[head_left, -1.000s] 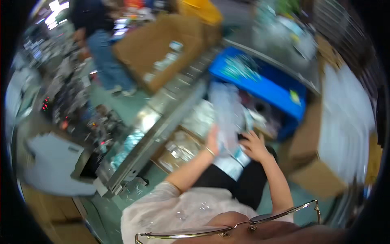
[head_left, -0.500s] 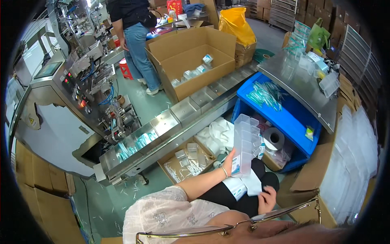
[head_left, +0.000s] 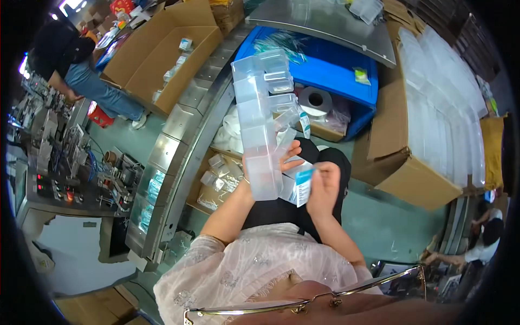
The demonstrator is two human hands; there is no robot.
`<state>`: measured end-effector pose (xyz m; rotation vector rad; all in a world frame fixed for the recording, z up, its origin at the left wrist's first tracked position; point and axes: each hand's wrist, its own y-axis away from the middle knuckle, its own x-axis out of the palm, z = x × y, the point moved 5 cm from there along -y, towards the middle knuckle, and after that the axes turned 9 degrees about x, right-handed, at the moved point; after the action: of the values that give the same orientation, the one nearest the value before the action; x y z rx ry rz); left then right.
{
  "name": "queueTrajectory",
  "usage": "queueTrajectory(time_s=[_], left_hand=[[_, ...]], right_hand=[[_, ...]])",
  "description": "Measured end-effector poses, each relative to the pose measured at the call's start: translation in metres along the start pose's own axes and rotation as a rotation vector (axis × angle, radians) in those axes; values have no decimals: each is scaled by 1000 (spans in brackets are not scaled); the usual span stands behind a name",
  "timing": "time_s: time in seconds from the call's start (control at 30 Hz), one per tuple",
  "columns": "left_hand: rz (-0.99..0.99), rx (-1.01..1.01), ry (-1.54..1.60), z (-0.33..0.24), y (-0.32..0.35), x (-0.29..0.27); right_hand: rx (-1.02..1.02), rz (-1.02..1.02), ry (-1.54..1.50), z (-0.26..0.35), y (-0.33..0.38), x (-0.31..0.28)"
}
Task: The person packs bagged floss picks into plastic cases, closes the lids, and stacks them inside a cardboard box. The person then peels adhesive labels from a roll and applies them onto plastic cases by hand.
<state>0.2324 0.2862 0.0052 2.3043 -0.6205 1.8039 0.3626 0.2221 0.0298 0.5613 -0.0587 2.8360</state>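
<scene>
A long row of clear plastic boxes (head_left: 255,130) with hinged lids (head_left: 279,81) standing open on its right side rests in my left hand (head_left: 290,156). The fingers come round from behind, and the palm is hidden by the boxes. Over my lap, my right hand (head_left: 324,187) pinches a blue-and-white printed label (head_left: 303,188) beside the near end of the row. White sheets (head_left: 292,172) lie partly hidden between my hands. Another blue-and-white label (head_left: 305,125) shows beside the lids.
A metal conveyor (head_left: 172,132) holding turquoise packets runs along my left. Ahead is a blue bin (head_left: 336,70); a carton (head_left: 379,146) of clear plastic cases stands right. An open box (head_left: 203,196) with small cases sits by the conveyor. Another person (head_left: 67,70) stands far left.
My view has swung to the right. My right hand has come up from my lap and now grips a label. The row of boxes in my left hand now stands more upright.
</scene>
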Motion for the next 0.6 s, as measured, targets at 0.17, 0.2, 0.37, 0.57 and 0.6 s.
queueTrajectory(time_s=[0.17, 0.2, 0.37, 0.57, 0.6], left_hand=[[-30, 120, -336, 8, 8, 4], [-25, 105, -297, 8, 10, 1], [-70, 112, -376, 11, 17, -3], [-62, 57, -159, 16, 17, -2], [-111, 53, -138, 16, 17, -4]], right_hand=[[110, 239, -217, -15, 13, 32], [101, 258, -244, -17, 15, 35], [164, 295, -397, -24, 21, 36], [160, 298, -369, -24, 21, 40], [169, 309, -363, -25, 21, 41]])
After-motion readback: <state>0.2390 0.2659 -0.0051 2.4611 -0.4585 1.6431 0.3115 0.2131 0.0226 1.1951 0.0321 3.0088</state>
